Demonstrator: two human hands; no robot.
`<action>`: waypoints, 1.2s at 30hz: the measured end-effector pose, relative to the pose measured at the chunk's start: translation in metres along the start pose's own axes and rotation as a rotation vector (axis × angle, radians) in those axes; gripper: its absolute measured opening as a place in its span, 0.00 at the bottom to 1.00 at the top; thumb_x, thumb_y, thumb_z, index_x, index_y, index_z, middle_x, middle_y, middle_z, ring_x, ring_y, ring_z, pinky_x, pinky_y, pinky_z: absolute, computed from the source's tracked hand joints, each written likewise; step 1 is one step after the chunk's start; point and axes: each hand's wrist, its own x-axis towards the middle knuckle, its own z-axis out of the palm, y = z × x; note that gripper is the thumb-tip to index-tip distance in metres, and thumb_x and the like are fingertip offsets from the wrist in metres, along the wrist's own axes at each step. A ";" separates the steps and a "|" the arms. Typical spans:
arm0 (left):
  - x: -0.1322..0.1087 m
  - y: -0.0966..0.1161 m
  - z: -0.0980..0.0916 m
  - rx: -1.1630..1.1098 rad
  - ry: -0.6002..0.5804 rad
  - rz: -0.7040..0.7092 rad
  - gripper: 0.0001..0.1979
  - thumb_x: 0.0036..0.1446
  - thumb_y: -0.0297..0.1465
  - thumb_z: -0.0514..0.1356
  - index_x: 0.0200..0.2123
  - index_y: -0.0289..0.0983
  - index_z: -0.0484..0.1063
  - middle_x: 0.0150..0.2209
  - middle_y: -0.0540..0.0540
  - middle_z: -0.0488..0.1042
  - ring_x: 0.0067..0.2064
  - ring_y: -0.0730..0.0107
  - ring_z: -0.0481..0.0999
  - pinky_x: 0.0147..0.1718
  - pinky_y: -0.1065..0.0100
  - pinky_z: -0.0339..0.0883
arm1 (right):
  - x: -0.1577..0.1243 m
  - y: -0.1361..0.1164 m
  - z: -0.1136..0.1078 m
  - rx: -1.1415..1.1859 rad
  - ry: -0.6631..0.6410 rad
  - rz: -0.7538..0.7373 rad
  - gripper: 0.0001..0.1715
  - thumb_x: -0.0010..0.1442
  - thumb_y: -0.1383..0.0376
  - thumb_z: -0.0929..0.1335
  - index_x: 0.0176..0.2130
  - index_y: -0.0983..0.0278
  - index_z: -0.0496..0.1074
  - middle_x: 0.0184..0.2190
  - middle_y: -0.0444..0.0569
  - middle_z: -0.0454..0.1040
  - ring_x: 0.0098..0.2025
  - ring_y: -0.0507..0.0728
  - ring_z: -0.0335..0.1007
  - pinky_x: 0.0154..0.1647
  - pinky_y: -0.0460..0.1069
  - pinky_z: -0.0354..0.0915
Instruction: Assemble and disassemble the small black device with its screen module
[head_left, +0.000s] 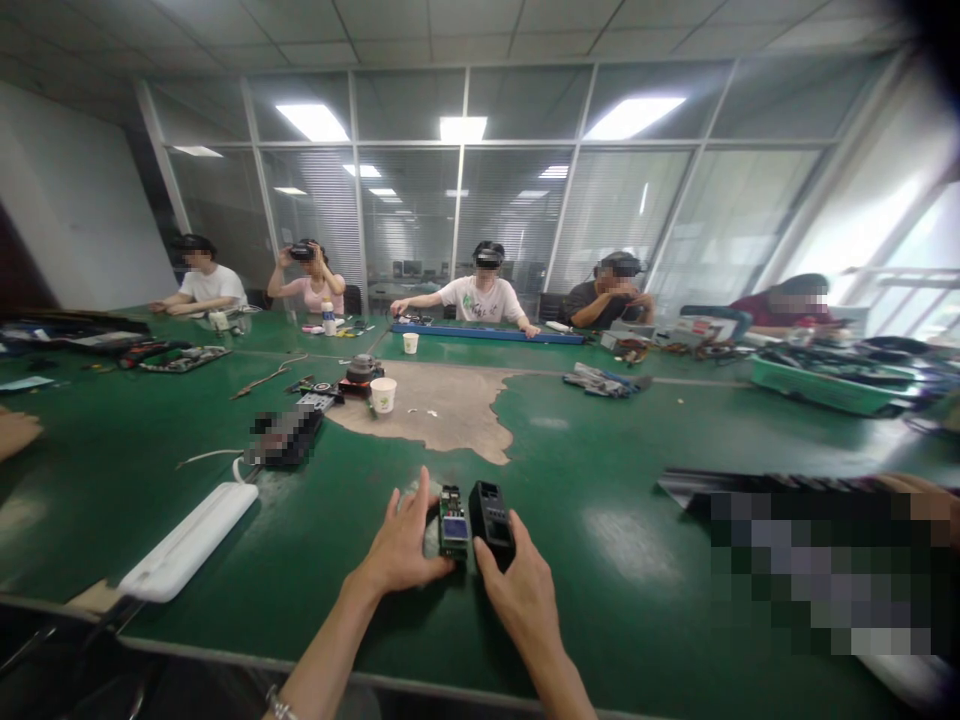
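Observation:
A small green circuit board point(454, 540) with a blue display and several dark parts lies just above the table's near edge, in front of me. On its left is my left hand point(401, 545), fingers spread and the thumb by the board's lower end. Something pale and crumpled point(431, 530) shows between that hand and the board. To the right, my right hand point(521, 580) grips a black plastic housing point(491, 510), thumb on the near side and fingers along its right flank. Openings show in the housing's upper face. A narrow gap separates board and housing.
A white power strip point(191, 540) lies at left, near dark device parts point(289, 435). Paper cups point(383, 395) stand farther off. Gloves point(604, 380) and a green basket point(832, 385) are at right. Co-workers sit across the table point(585, 450); another person's hand point(19, 432) shows at left.

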 end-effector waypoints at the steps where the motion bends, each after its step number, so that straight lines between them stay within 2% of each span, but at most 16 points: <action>1: 0.000 0.000 0.000 -0.002 0.011 -0.004 0.64 0.40 0.35 0.67 0.65 0.39 0.18 0.59 0.40 0.64 0.62 0.50 0.58 0.62 0.41 0.30 | 0.000 0.000 -0.001 0.005 0.002 0.019 0.40 0.58 0.51 0.62 0.60 0.74 0.58 0.55 0.62 0.66 0.57 0.65 0.64 0.57 0.57 0.60; 7: -0.001 -0.001 -0.002 -0.016 0.036 -0.003 0.64 0.41 0.34 0.66 0.64 0.38 0.16 0.59 0.41 0.63 0.62 0.51 0.57 0.63 0.43 0.33 | 0.002 -0.008 -0.009 0.068 0.025 0.050 0.38 0.58 0.50 0.62 0.60 0.70 0.59 0.55 0.59 0.67 0.57 0.62 0.64 0.57 0.56 0.60; 12: -0.002 -0.005 -0.002 -0.031 0.031 0.007 0.65 0.42 0.36 0.66 0.63 0.38 0.13 0.59 0.41 0.63 0.62 0.51 0.57 0.63 0.43 0.34 | 0.009 -0.036 -0.016 0.149 0.051 -0.064 0.37 0.58 0.51 0.63 0.60 0.68 0.59 0.56 0.57 0.67 0.57 0.60 0.63 0.58 0.54 0.59; 16: -0.002 -0.008 -0.001 -0.039 0.049 0.012 0.65 0.43 0.37 0.66 0.63 0.38 0.12 0.59 0.41 0.63 0.62 0.51 0.58 0.62 0.42 0.35 | 0.012 -0.060 -0.009 0.129 -0.004 -0.090 0.35 0.57 0.53 0.64 0.58 0.69 0.61 0.53 0.58 0.69 0.55 0.61 0.66 0.55 0.54 0.61; 21: -0.002 -0.012 0.002 -0.061 0.048 0.028 0.62 0.46 0.37 0.64 0.62 0.38 0.11 0.60 0.40 0.62 0.63 0.52 0.58 0.63 0.42 0.34 | 0.011 -0.072 0.002 0.058 -0.024 -0.093 0.34 0.57 0.55 0.64 0.57 0.70 0.62 0.49 0.59 0.72 0.51 0.63 0.68 0.51 0.54 0.63; 23: -0.002 -0.015 0.002 -0.061 0.039 0.030 0.62 0.45 0.36 0.64 0.63 0.38 0.13 0.63 0.38 0.57 0.64 0.50 0.54 0.63 0.42 0.34 | 0.011 -0.075 0.003 0.018 -0.021 -0.098 0.34 0.56 0.55 0.64 0.57 0.71 0.62 0.48 0.59 0.72 0.51 0.63 0.69 0.51 0.53 0.63; 25: -0.002 -0.018 0.002 -0.068 0.031 0.029 0.61 0.45 0.36 0.64 0.64 0.37 0.16 0.67 0.35 0.47 0.67 0.48 0.47 0.63 0.41 0.34 | 0.010 -0.075 0.004 -0.025 -0.021 -0.098 0.34 0.56 0.55 0.64 0.57 0.71 0.62 0.48 0.60 0.72 0.50 0.63 0.69 0.50 0.54 0.63; 28: -0.003 -0.022 0.002 -0.122 0.059 -0.001 0.54 0.49 0.33 0.60 0.66 0.37 0.22 0.69 0.36 0.34 0.68 0.48 0.39 0.63 0.43 0.34 | 0.006 -0.072 0.009 -0.072 -0.022 -0.099 0.35 0.56 0.56 0.65 0.58 0.72 0.61 0.48 0.60 0.72 0.50 0.64 0.69 0.50 0.55 0.63; 31: -0.004 -0.026 0.005 -0.180 0.121 0.001 0.48 0.51 0.30 0.57 0.67 0.38 0.28 0.69 0.39 0.34 0.68 0.51 0.38 0.64 0.45 0.35 | -0.001 -0.064 0.018 -0.072 -0.020 -0.130 0.35 0.56 0.57 0.65 0.59 0.71 0.60 0.49 0.59 0.71 0.51 0.63 0.68 0.51 0.55 0.62; 36: -0.004 -0.034 0.012 -0.291 0.193 0.014 0.45 0.50 0.22 0.52 0.67 0.39 0.31 0.68 0.42 0.44 0.68 0.58 0.46 0.65 0.51 0.40 | -0.008 -0.051 0.029 -0.023 0.007 -0.215 0.36 0.58 0.58 0.64 0.61 0.72 0.56 0.52 0.59 0.69 0.53 0.62 0.66 0.54 0.55 0.61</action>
